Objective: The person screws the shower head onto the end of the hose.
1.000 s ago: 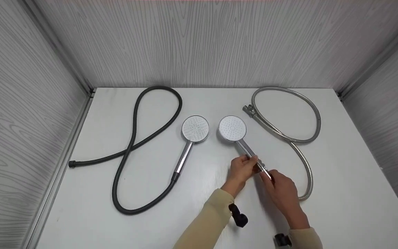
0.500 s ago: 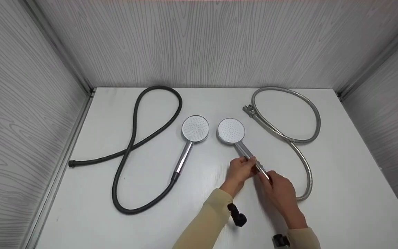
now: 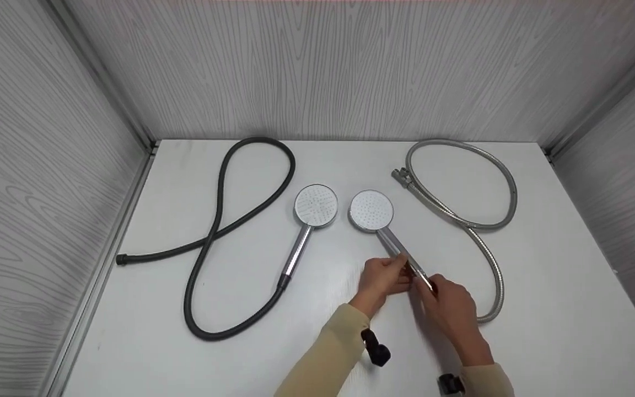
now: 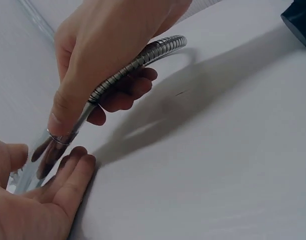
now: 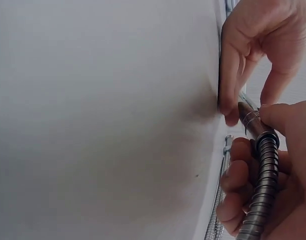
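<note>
Between my two hands lies a chrome hand shower (image 3: 371, 210), its round white face up and its handle slanting down to the right. My left hand (image 3: 378, 278) has its thumb and fairly straight fingers on either side of the handle, loosely. At the handle's lower end, my right hand (image 3: 450, 306) grips the end of a ribbed metal shower hose (image 5: 264, 180), thumb along the joint. The hose end sits in line with the handle in the right wrist view. Part of the joint is hidden by the right hand.
Left of it lies a second hand shower (image 3: 316, 205) joined to a looped black hose (image 3: 221, 187). The metal hose loops on the right, with its far-end connector (image 3: 403, 177) near the middle. Grey panels (image 3: 317, 71) enclose the white table (image 3: 560, 275) at the back and sides.
The held hand shower's head has tilted and come slightly down toward me. My left fingers have straightened and spread further past the handle. My right hand stays at the joint.
</note>
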Demonstrator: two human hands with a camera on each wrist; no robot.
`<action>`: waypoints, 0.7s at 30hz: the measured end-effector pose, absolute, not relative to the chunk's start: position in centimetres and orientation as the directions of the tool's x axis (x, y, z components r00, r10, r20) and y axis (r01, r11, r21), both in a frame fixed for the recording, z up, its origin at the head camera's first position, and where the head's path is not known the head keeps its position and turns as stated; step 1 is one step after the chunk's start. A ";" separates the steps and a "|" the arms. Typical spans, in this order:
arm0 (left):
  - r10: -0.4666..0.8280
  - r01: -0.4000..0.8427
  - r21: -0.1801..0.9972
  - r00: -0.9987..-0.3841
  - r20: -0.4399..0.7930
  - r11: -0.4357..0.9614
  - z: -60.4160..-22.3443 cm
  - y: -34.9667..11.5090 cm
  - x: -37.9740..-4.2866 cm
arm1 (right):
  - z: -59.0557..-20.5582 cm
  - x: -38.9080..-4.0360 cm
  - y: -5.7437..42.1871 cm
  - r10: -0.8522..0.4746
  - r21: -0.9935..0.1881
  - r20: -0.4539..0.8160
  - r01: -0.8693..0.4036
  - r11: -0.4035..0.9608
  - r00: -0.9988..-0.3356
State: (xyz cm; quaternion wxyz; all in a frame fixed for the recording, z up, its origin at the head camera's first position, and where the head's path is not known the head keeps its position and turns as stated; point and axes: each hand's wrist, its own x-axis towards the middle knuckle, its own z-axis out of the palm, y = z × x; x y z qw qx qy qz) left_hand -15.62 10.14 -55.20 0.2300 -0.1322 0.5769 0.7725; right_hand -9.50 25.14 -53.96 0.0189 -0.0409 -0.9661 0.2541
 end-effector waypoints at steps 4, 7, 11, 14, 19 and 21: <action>0.202 -0.539 0.832 -0.837 -0.509 -0.135 -54.4 9.0 -15.2 | -54.0 -9.6 25.3 0.084 -0.478 -0.018 0.082 0.874 -0.996; 0.209 -0.547 0.833 -0.827 -0.523 -0.083 -53.9 8.3 -15.1 | -53.9 -9.7 25.5 0.086 -0.472 -0.034 0.092 0.877 -0.996; 0.254 -0.512 0.859 -0.834 -0.490 -0.022 -52.9 7.1 -15.5 | -53.8 -9.5 25.7 0.082 -0.459 -0.051 0.097 0.883 -0.995; 0.277 -0.450 0.892 -0.853 -0.442 0.039 -51.7 5.9 -16.0 | -53.5 -9.4 25.9 0.081 -0.446 -0.075 0.106 0.889 -0.994; 0.279 -0.362 0.926 -0.883 -0.377 0.104 -49.8 2.6 -17.2 | -52.6 -9.5 26.5 0.075 -0.437 -0.140 0.129 0.890 -0.987; 0.273 -0.320 0.940 -0.899 -0.341 0.119 -49.0 1.1 -17.6 | -52.1 -9.7 26.7 0.062 -0.436 -0.159 0.126 0.891 -0.985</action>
